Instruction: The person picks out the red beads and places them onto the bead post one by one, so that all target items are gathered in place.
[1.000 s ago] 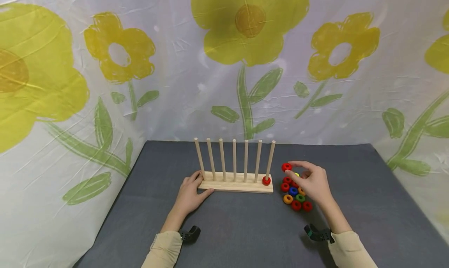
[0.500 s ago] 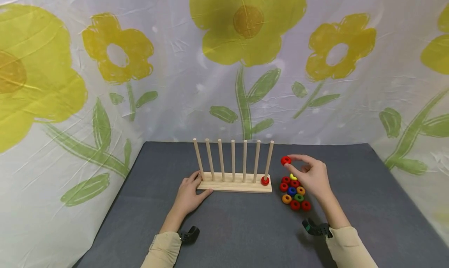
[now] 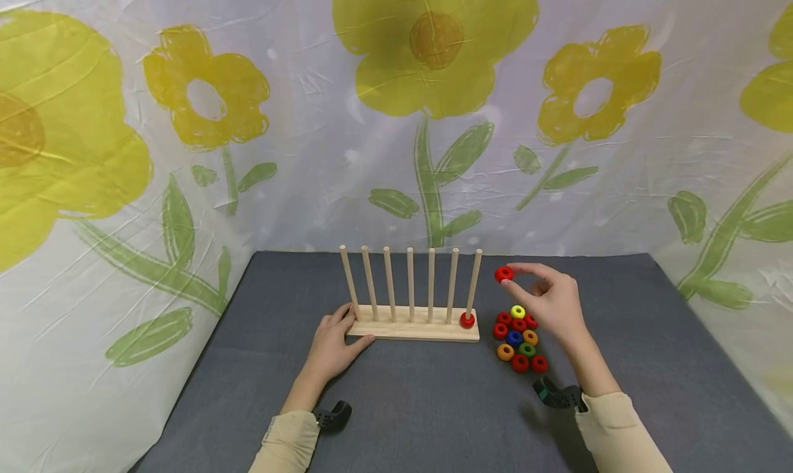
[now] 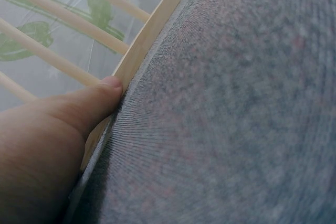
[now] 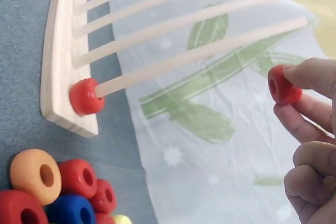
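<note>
A wooden peg stand (image 3: 411, 330) with a row of upright pegs sits mid-table in the head view. My left hand (image 3: 331, 345) grips its left end, the thumb (image 4: 107, 90) along the front edge. One red ring (image 3: 467, 320) sits at the bottom of the rightmost peg. Between thumb and fingertips, my right hand (image 3: 551, 304) pinches another red ring (image 5: 282, 86). It is held up to the right of that peg, apart from it, level with the peg's upper part. The ring's hole shows in the right wrist view.
Right of the stand lies a group of loose rings: several red, a yellow ring (image 3: 517, 312), a blue ring (image 3: 514, 338), a green ring (image 3: 526, 350) and two orange, one being the orange ring (image 3: 505, 352). Behind the dark table (image 3: 421, 418) hangs a flowered cloth (image 3: 310, 204).
My right hand has raised the red ring from just above the loose rings, uncovering the yellow one. The left hand has stayed on the stand.
</note>
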The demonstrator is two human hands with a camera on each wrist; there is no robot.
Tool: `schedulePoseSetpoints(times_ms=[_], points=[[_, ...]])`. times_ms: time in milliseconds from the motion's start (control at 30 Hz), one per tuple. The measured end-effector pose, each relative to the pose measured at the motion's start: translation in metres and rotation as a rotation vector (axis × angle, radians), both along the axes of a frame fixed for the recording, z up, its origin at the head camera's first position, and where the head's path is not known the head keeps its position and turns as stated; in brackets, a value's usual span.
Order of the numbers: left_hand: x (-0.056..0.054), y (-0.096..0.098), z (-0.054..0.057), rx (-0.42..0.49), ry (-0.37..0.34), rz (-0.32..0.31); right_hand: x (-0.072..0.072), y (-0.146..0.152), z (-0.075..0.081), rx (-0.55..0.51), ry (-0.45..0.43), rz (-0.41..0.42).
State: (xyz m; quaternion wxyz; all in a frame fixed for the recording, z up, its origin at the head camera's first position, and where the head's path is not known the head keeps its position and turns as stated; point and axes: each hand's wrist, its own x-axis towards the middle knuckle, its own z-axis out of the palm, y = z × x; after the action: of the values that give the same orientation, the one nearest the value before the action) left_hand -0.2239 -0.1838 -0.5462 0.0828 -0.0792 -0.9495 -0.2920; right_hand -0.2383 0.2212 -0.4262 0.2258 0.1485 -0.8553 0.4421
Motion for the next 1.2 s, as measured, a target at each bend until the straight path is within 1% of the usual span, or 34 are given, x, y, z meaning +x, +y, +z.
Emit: schedulePoseSetpoints(times_ms=[267, 600, 867, 1200], points=[[0.0, 0.001, 0.001, 0.0, 0.005, -0.004, -0.002, -0.003, 0.011, 0.012, 0.017, 0.004], [0.001, 0.0, 0.001, 0.003, 0.007, -0.003, -0.004, -0.008, 0.021, 0.018, 0.076, 0.013], [0.0, 0.0, 0.001, 0.014, -0.004, -0.006, -0.005, -0.01, 0.026, 0.024, 0.09, 0.012], [0.0, 0.0, -0.001, 0.017, 0.023, -0.006, -0.005, -0.015, 0.036, 0.037, 0.123, 0.019]])
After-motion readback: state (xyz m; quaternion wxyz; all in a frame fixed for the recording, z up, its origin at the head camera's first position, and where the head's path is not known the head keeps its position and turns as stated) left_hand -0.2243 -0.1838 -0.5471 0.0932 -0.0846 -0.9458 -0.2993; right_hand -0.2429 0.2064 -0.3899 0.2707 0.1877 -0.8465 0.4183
